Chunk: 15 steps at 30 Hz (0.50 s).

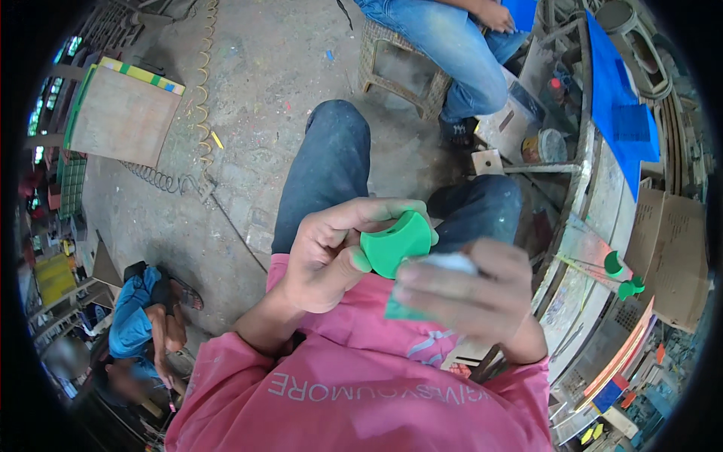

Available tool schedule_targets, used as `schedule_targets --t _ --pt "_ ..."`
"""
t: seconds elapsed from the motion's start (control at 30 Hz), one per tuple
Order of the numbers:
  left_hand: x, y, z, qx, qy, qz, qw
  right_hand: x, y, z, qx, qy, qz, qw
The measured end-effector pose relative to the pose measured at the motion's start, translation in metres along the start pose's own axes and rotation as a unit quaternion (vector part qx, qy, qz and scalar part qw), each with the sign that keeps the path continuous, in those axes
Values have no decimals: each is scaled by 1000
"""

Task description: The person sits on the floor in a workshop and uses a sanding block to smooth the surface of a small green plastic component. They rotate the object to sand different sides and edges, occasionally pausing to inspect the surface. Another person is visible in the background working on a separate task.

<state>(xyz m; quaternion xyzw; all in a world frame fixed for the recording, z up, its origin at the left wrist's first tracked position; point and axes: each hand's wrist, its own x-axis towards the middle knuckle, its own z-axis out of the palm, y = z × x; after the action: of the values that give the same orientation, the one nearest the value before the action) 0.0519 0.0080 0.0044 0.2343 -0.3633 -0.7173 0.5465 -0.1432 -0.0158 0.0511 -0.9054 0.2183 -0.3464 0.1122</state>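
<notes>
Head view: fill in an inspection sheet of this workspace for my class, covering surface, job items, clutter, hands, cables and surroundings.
Surface: bench on the person's right; stained grey floor.
Job's things: green curved piece, raised above the lap; thin pale and green sheet, blurred.
Clutter: yellow strip and blue scrap on the floor.
Hands: left hand grips the piece; right hand, blurred, holds the sheet beside it; contact between sheet and piece unclear.
Cables: pale coiled line and dark coiled line, floor, left side.
Surroundings: person in jeans ahead; person in blue lower left; cardboard far right.
</notes>
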Motion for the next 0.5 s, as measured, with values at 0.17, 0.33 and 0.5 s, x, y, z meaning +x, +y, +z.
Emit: schedule_targets --t 0.17,0.33,0.5 --pt "0 0 -5 -10 -13 -10 1000 -15 29 -6 -55 81 139 985" --pt "8 1 3 40 2 -4 999 -7 4 -6 24 31 15 999" --pt "7 3 -8 -11 -77 -53 996 -16 25 -10 -57 40 82 994"
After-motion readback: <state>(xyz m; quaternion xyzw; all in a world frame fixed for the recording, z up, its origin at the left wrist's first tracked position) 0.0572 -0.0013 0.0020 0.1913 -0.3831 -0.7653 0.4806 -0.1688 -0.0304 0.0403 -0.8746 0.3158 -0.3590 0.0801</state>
